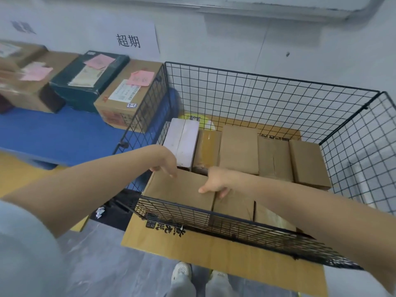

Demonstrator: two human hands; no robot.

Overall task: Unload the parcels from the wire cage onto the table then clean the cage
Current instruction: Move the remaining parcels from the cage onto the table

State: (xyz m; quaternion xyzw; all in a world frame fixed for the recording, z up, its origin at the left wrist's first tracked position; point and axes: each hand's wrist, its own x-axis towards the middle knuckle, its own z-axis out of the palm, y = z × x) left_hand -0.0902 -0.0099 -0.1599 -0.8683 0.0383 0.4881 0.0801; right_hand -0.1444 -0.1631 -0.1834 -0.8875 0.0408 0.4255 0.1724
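Both arms reach over the cage (235, 99) front wall. The right hand (216, 183) grips the near box (180, 189) at its 3 o'clock edge, thumb on top. The left hand (165, 161) curls at the 11 o'clock corner; its grip cannot be determined. The tabletop (53, 136) lies at 10 o'clock.

Black wire cage (257, 97), matt cardboard parcels (239, 148)

Black wire cage (272, 76), open-topped, just beside one end of the blue table (53, 136). Inside: large brown carton (182, 189) flat in the near-left corner, white box (182, 140) on end behind it, brown parcels (239, 146) upright along the back. On the table's far edge: labelled carton (120, 99), dark green box (90, 82).
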